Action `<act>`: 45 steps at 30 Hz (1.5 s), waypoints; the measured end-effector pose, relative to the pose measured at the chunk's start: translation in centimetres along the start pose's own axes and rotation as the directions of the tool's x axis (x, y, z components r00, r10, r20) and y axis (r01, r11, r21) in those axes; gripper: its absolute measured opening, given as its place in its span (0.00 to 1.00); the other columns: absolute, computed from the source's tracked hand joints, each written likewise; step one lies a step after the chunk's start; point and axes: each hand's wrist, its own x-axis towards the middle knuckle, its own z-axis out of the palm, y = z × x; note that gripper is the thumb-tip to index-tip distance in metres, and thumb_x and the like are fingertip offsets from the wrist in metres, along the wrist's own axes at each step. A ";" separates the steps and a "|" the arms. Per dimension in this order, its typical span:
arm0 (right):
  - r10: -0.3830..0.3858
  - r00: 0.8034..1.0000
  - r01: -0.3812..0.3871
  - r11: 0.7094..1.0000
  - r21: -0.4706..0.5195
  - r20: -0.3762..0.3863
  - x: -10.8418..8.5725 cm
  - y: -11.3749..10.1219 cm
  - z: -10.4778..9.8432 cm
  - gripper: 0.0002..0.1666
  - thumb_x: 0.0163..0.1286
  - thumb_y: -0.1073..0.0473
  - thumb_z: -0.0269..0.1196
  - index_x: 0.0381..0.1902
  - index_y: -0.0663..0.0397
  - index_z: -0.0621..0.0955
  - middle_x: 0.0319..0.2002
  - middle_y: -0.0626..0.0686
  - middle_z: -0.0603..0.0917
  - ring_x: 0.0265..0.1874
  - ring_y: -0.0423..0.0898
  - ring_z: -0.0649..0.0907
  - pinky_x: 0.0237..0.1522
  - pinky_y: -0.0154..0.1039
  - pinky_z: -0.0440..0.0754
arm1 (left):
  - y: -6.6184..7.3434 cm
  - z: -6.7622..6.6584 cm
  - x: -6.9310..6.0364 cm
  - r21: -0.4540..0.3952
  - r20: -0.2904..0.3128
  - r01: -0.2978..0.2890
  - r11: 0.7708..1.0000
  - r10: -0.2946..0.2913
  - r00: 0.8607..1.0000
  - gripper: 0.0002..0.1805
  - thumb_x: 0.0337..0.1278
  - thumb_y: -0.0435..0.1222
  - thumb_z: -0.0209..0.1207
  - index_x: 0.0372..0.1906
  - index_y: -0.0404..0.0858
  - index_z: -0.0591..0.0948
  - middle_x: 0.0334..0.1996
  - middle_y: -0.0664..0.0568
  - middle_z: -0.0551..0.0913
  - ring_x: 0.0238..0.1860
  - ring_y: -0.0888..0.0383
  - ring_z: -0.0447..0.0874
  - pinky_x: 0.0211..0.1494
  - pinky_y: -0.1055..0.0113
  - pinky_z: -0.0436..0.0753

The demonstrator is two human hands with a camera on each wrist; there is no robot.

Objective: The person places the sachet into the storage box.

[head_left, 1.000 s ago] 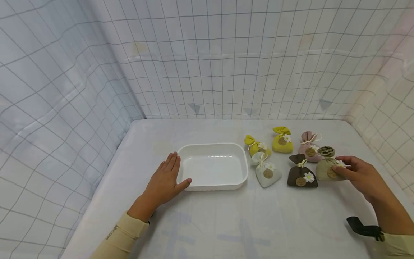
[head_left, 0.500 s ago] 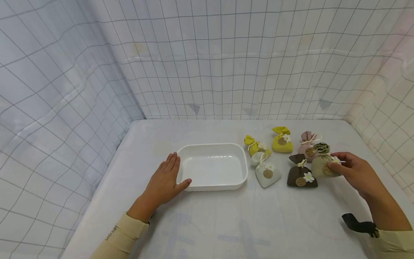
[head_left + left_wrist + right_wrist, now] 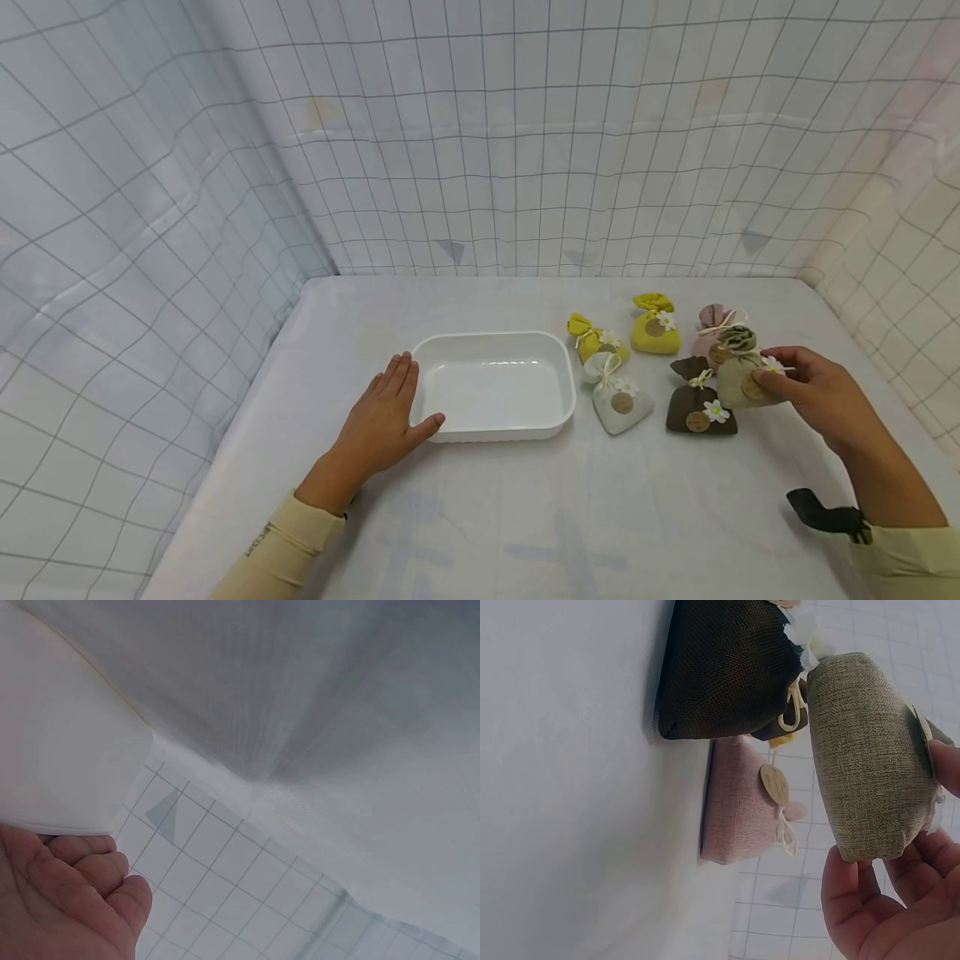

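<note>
My right hand (image 3: 825, 400) pinches an olive-green pouch (image 3: 742, 382) between thumb and fingers. In the right wrist view the green pouch (image 3: 870, 757) hangs off the table in the hand (image 3: 907, 907). Just left of it in the head view sits a dark brown pouch (image 3: 693, 408), with a pink pouch (image 3: 711, 342) partly hidden behind. My left hand (image 3: 378, 417), fingers straight, rests against the left end of a white tray (image 3: 495, 435); the left wrist view shows the hand (image 3: 67, 900) at the tray's edge (image 3: 60, 829).
Between the tray and the brown pouch lie a pale grey pouch (image 3: 621, 407) and a yellow pouch (image 3: 592, 342), close together. Another yellow pouch (image 3: 655, 333) stands farther back. Grid-patterned cloth (image 3: 525, 167) hangs behind and at both sides of the white table (image 3: 480, 517).
My right hand has moved left and slightly back with the green pouch, which now overlaps more of the pink one. The left hand and the tray have stayed put.
</note>
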 end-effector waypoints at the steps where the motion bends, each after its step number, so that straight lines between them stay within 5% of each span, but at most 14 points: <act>1: 0.001 1.000 -0.001 1.000 0.003 0.001 0.0 0.0 0.0 0.33 0.76 0.47 0.58 0.66 0.68 0.70 0.49 0.63 0.77 0.37 0.33 0.76 0.34 0.27 0.76 | 0.0 0.0 0.0 0.000 0.000 0.000 1.000 0.000 1.000 0.53 0.67 0.65 0.48 0.76 0.26 0.51 0.78 0.37 0.46 0.78 0.44 0.40 0.76 0.46 0.50; 20: -0.003 1.000 0.003 0.999 0.035 -0.003 0.9 -2.0 1.0 0.32 0.75 0.48 0.59 0.65 0.67 0.70 0.48 0.61 0.77 0.38 0.35 0.76 0.35 0.27 0.76 | 0.1 -0.1 -0.1 -0.003 -0.005 0.004 1.000 -0.004 1.000 0.53 0.67 0.65 0.47 0.76 0.26 0.51 0.78 0.37 0.46 0.78 0.44 0.40 0.76 0.46 0.51; 35: -0.003 1.000 0.003 0.999 0.038 0.014 1.6 -4.1 2.3 0.33 0.76 0.46 0.57 0.67 0.66 0.69 0.55 0.66 0.75 0.49 0.54 0.75 0.38 0.29 0.75 | 0.0 0.1 0.0 0.007 -0.029 -0.013 1.000 0.014 0.999 0.53 0.67 0.64 0.48 0.76 0.25 0.52 0.77 0.36 0.47 0.78 0.43 0.42 0.75 0.45 0.52; 45: -0.068 0.998 0.067 0.995 0.073 0.012 2.4 -5.2 3.2 0.30 0.74 0.48 0.61 0.63 0.65 0.72 0.49 0.62 0.77 0.43 0.46 0.75 0.36 0.25 0.77 | 0.0 0.0 0.0 -0.001 -0.033 -0.020 1.000 0.020 0.999 0.53 0.67 0.64 0.49 0.75 0.24 0.53 0.77 0.35 0.48 0.78 0.42 0.43 0.75 0.44 0.53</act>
